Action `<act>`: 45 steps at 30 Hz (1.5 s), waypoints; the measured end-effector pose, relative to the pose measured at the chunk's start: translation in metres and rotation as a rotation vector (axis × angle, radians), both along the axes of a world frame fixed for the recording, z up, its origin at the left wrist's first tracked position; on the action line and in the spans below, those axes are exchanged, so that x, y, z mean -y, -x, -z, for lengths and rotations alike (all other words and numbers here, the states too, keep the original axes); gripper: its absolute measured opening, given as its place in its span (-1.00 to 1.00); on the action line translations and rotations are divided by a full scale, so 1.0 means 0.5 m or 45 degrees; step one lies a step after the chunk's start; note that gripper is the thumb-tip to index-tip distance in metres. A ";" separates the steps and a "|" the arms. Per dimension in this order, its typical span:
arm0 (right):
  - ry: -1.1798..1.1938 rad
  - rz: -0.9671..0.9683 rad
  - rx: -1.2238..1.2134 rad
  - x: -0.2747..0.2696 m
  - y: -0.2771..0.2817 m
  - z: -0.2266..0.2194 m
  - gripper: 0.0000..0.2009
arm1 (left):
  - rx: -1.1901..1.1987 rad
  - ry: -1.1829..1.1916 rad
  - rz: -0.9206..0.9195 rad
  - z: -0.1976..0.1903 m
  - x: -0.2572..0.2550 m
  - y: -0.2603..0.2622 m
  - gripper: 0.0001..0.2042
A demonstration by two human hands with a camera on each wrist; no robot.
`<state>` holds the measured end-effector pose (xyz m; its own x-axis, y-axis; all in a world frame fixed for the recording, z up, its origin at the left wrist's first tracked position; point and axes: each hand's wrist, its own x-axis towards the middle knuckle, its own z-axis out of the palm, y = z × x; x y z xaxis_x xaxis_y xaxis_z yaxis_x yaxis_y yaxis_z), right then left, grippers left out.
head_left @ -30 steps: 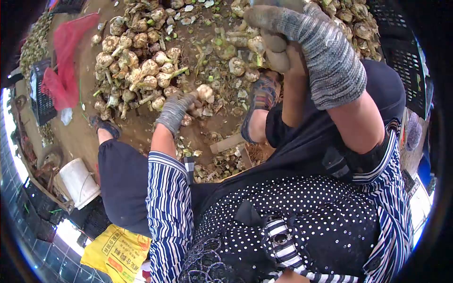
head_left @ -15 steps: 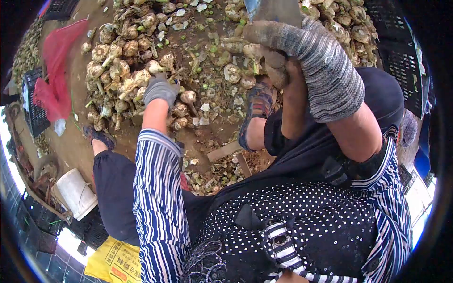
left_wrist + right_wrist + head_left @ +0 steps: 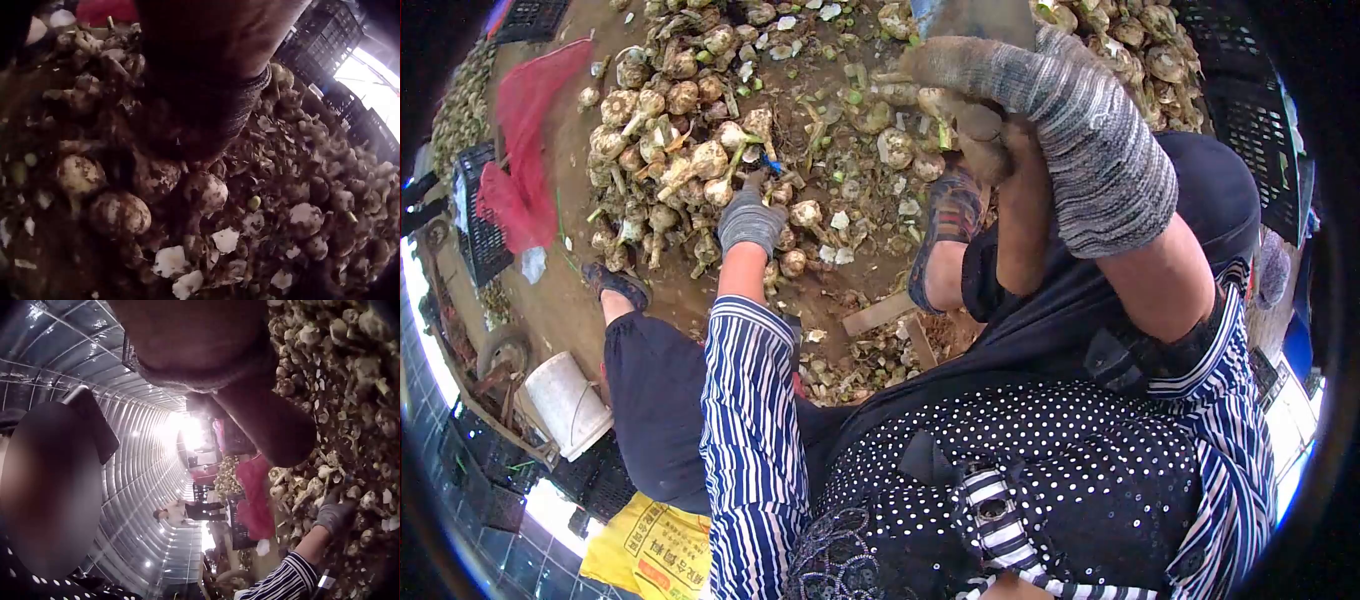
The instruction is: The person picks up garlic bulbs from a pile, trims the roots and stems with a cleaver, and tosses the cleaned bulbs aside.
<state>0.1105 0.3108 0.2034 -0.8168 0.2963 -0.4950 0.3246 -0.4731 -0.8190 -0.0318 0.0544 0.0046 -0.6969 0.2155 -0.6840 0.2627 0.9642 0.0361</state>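
My gloved left hand (image 3: pixel 750 222) reaches down to the near edge of a heap of garlic bulbs (image 3: pixel 705 160), which have stalks and soil on them. Its fingertips lie among the bulbs and a small blue piece (image 3: pixel 772 163) shows just beyond them; I cannot tell whether they grip a bulb. In the left wrist view the glove (image 3: pixel 194 119) is dark, with bulbs (image 3: pixel 122 212) right below. My gloved right hand (image 3: pixel 1050 110) grips a bladed tool with a thick wooden handle (image 3: pixel 1025 220). Part of its broad metal blade (image 3: pixel 980 20) shows at the top edge.
Trimmings and pale skins (image 3: pixel 840 220) litter the ground between my feet. More garlic (image 3: pixel 1125 50) lies at upper right beside a black crate (image 3: pixel 1250 130). At left are red netting (image 3: pixel 530 150), a white bucket (image 3: pixel 568 400) and a yellow sack (image 3: pixel 650 545). Another person (image 3: pixel 181 512) stands farther off.
The left hand, earlier farther right with a pale garlic bulb at its fingertips, moved left to the heap, then drew back slightly. The right hand keeps its grip; more blade shows than at first.
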 end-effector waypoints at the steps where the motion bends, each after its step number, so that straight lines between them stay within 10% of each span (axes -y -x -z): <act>1: -0.002 -0.003 0.001 0.001 -0.001 -0.001 -0.82 | 0.024 -0.095 -0.039 0.028 0.019 0.002 -0.35; 15: -0.020 -0.046 -0.039 0.015 0.018 -0.011 -0.81 | 0.042 -0.078 -0.105 0.004 0.001 -0.006 -0.32; 19: -0.056 -0.044 -0.115 0.008 0.054 -0.009 -0.81 | 0.226 -0.961 -1.218 -0.021 0.041 -0.024 -0.41; 24: 0.001 -0.040 -0.100 0.016 0.028 0.000 -0.81 | 1.258 -2.029 -1.363 -0.177 0.107 -0.014 -0.55; 33: -0.144 -0.089 -0.082 0.031 0.089 0.065 -0.71 | 1.066 -3.055 -0.755 -0.499 0.329 -0.107 -0.52; 45: -0.626 -0.308 -0.007 0.084 0.275 0.088 -0.47 | -0.380 -3.362 -1.406 -0.530 0.774 -0.750 -0.38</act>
<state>-0.0267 0.2687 0.1594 -0.8923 0.2954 -0.3413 0.3720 0.0533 -0.9267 0.3432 -0.3326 0.2696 -0.9537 -0.2933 0.0673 0.2908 -0.8410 0.4562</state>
